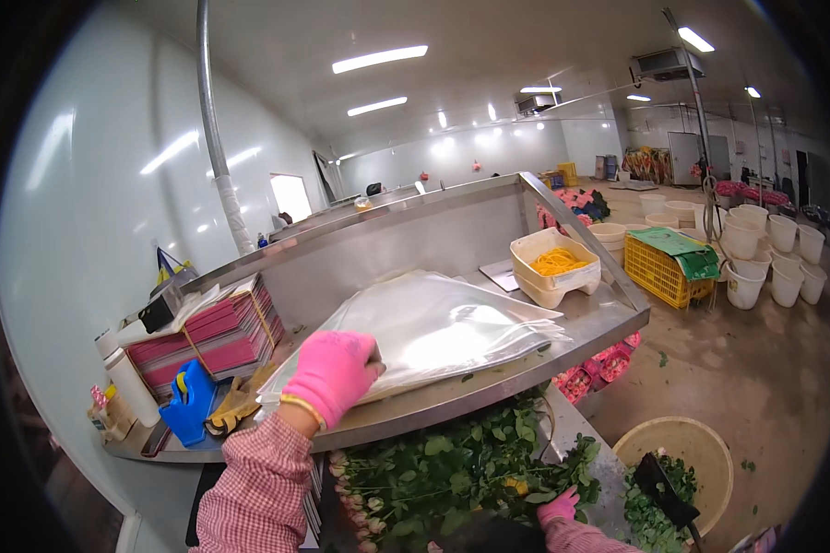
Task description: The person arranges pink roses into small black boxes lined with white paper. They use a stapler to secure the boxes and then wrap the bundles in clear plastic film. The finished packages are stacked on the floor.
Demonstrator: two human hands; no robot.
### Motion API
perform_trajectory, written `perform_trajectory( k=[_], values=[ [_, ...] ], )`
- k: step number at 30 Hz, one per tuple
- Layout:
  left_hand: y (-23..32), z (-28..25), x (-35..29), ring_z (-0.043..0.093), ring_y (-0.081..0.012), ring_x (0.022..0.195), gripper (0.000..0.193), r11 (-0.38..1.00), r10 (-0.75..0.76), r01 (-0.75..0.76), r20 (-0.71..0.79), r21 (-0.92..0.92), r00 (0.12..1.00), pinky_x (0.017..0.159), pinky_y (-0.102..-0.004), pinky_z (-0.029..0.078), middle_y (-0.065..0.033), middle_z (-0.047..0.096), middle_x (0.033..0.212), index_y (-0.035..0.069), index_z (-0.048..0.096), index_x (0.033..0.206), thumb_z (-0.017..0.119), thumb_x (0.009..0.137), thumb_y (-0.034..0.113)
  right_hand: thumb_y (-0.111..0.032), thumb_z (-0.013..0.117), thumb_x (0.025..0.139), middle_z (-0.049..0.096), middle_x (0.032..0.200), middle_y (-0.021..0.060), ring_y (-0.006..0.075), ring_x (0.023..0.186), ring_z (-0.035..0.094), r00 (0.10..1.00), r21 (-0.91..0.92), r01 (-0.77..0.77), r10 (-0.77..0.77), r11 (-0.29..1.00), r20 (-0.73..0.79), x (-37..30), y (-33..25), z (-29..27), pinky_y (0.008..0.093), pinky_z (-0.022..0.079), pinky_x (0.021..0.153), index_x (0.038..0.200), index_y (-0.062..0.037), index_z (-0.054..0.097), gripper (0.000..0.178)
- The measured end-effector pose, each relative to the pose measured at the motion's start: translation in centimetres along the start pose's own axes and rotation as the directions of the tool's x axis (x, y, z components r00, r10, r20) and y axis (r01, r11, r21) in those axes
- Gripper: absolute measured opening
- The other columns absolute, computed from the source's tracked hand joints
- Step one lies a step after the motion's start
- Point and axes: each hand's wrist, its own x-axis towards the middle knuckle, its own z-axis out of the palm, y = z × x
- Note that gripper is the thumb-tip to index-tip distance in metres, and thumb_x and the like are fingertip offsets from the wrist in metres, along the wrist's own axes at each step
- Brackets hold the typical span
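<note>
My left hand point(332, 373), in a pink glove, is closed with curled fingers at the near left edge of a stack of clear plastic sleeves point(433, 323) on the metal shelf. Whatever its fingertips may hold is hidden. Lower down, a pile of leafy rose stems point(433, 470) lies on the bench, its pale pink rose heads point(355, 502) toward the left. My right hand point(559, 507), also pink-gloved, is at the stem side of this pile, against the leaves. Its fingers are too small and partly hidden to read.
Beside the sleeves stand pink-edged cardboard sheets point(217, 332), a blue tape dispenser point(189, 403) and a white bottle point(129, 380). A cream bin with yellow rubber bands point(553, 267) sits at the shelf's right. A round tub point(715, 442) with leaves, a yellow crate point(664, 270) and white buckets point(745, 281) stand right.
</note>
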Motion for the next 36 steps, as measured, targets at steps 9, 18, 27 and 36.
perform_trajectory(
  k=[9,18,27,36],
  values=[
    [-3.4,-1.8,5.9,0.063,-0.0129,0.068,0.036,0.759,-0.163,0.326,0.321,-0.563,0.933,0.064,-0.027,0.052,-0.0074,0.069,0.072,0.0,0.066,0.08,0.083,0.077,0.033,-0.006,0.053,0.09,0.056,0.129,0.0153,0.0265,0.115,0.056,0.62,0.7,0.681,-0.677,0.214,-0.396,-9.6,4.5,-23.8,0.04,0.044,0.101,0.149,-0.0008,0.025,0.065],
    [-1.3,-2.6,5.8,0.063,-0.014,0.076,0.028,0.646,-0.308,0.287,0.103,-0.708,0.946,0.072,-0.0284,0.05,-0.0068,0.07,0.081,-0.001,0.069,0.09,0.075,0.083,0.025,-0.03,0.068,0.085,0.066,0.102,0.0181,0.0289,0.101,0.065,-0.182,0.035,0.983,-0.974,-0.179,0.133,-15.5,-15.9,-37.6,0.0382,0.049,0.092,0.133,-0.0019,0.051,0.059],
    [6.0,-5.3,3.2,0.065,-0.0328,0.091,0.014,0.862,-0.04,-0.23,-0.514,-0.451,0.857,0.082,-0.0408,0.051,-0.0144,0.069,0.098,0.005,0.066,0.079,0.067,0.08,0.018,-0.053,0.059,0.082,0.068,0.103,0.0235,0.03,0.098,0.065,0.117,0.306,0.928,-0.946,0.213,0.302,-15.4,-24.8,-35.4,0.0388,0.048,0.088,0.111,-0.001,0.068,0.059],
    [8.8,-7.4,0.1,0.056,-0.0378,0.116,0.012,0.87,0.082,-0.417,-0.759,-0.261,0.645,0.099,-0.0448,0.043,-0.0181,0.063,0.123,0.004,0.064,0.082,0.069,0.079,0.014,-0.041,0.068,0.082,0.067,0.102,0.0212,0.0353,0.098,0.066,0.099,0.1,0.991,-0.993,0.092,-0.066,-17.2,-28.2,-34.5,0.0406,0.051,0.086,0.126,-0.0017,0.056,0.06]
  ],
)
